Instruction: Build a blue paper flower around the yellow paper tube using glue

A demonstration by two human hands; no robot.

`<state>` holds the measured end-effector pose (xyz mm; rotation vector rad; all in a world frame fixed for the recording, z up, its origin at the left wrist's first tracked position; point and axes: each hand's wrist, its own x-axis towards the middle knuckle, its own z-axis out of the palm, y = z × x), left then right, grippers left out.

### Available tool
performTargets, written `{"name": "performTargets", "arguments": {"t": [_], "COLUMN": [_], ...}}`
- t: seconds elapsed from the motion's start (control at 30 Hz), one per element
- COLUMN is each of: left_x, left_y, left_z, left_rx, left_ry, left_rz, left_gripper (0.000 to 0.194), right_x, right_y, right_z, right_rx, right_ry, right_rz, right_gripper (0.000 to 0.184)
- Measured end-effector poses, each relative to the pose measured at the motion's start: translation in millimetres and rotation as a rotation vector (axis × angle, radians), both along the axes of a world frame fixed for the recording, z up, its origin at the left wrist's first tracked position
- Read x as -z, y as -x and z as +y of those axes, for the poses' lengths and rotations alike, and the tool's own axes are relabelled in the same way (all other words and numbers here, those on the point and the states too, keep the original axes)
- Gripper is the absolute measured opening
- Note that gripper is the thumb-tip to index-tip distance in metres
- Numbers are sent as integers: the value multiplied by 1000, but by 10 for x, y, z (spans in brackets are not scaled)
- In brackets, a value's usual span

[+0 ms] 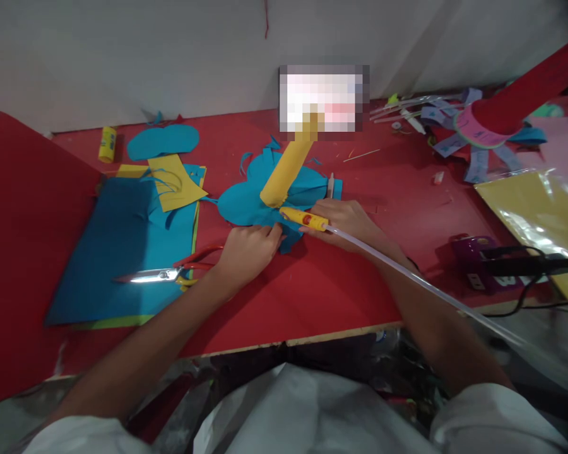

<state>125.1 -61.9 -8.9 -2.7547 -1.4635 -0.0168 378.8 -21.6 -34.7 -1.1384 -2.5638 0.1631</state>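
Observation:
My right hand (348, 221) is closed around a yellow glue gun (304, 218) with a long clear glue stick (407, 271) trailing back from it. The gun's tip sits at the base of a yellow paper tube (286, 170) that leans over a blue cut paper shape (250, 202). My left hand (248, 249) has its fingers curled and presses down on the near edge of that blue shape, right beside the gun's tip.
Red-handled scissors (170, 271) lie on a stack of blue sheets (118, 246) at left, with yellow scraps (173, 183) and a glue stick (107, 144) behind. A purple power strip (476, 261), yellow sheet (534, 214) and a red tube with paper strips (502, 113) lie right.

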Motion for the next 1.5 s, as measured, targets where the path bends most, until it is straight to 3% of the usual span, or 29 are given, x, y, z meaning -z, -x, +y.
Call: {"name": "performTargets", "arguments": {"t": [1.07,1.3,1.5], "left_x": [32,19,24], "left_y": [20,14,11], "left_z": [1,10,4], "left_rx": [-3,0,-5], "left_ry": [-12,-7,7], "left_rz": [5,-10,-10], "left_gripper": [35,31,34], "right_x": [-21,2,-13], "right_y": [-53,-25,-2], "right_z": [-3,-14,-11], "right_rx": [5,-26,26], "right_ry": [5,19,-2], "right_rz": [-2,14,-28], "right_gripper": [60,51,58]}}
